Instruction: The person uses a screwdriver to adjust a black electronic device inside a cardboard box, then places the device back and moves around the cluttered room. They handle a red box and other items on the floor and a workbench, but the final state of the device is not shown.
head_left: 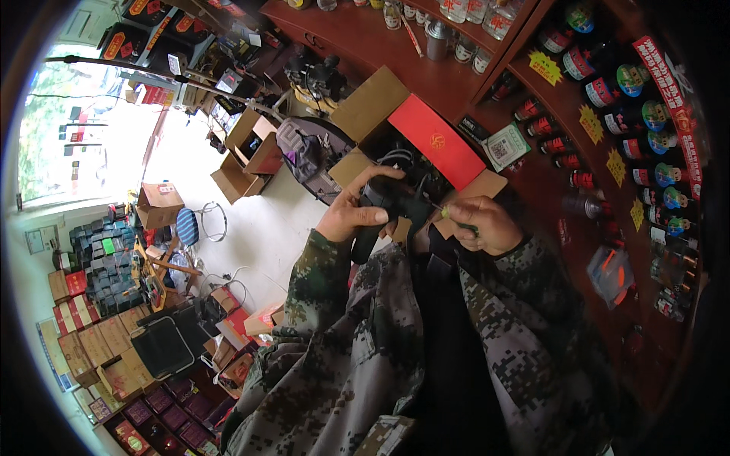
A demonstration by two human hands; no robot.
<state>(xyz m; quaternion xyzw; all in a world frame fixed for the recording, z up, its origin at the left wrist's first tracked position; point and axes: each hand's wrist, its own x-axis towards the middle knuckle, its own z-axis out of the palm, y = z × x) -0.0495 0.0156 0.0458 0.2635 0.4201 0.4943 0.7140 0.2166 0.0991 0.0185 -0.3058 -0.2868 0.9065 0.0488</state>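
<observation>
My left hand (346, 218) is wrapped round a dark, rounded device (389, 196), thumb on its near side and fingers over its top. The device's exact kind is too dark to make out. From the right, my right hand (493, 226) pinches a small screwdriver (446, 213) with a yellow-green handle. Its thin shaft points left at the device's right side; whether the tip touches is unclear. Just beyond both hands stands an open cardboard box (372, 102) with dark cables (399, 157) inside. A red flat box (437, 140) leans across its right side.
A grey-purple backpack (315, 156) lies left of the box, with more opened cartons (251, 152) past it. Brown shelves on the right carry rows of dark bottles (616, 91). A folded dark chair (171, 346) and stacked cartons (91, 338) stand at the lower left.
</observation>
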